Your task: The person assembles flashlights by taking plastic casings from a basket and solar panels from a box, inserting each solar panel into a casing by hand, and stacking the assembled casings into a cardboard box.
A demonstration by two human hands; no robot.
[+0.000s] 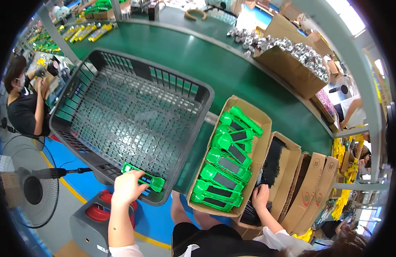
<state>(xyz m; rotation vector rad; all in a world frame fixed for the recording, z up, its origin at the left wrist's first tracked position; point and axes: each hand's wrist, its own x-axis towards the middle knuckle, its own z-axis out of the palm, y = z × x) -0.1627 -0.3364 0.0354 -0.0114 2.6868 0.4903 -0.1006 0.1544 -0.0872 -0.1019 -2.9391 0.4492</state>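
At the near corner of a dark grey plastic crate (pixel 187 141), my left hand (pixel 128 186) grips a green plastic housing (pixel 156 184), a long piece with a wider end. The housing lies inside the crate's rim, partly covered by my fingers. To the right, a cardboard box (pixel 227 103) holds several green housings (pixel 227 163) with black inlays, laid side by side. My right hand (pixel 261 196) reaches into a narrower cardboard box (pixel 288 150) of thin black strips (pixel 273 165). Its fingers are curled down; what they pinch is hidden.
Behind the crate runs a green conveyor table (pixel 172 43). An open carton (pixel 288 70) of shiny metallic parts stands at the far right. Folded cardboard (pixel 311 184) is right of the strip box. A floor fan (pixel 33 188) and a seated co-worker (pixel 26 103) are at left.
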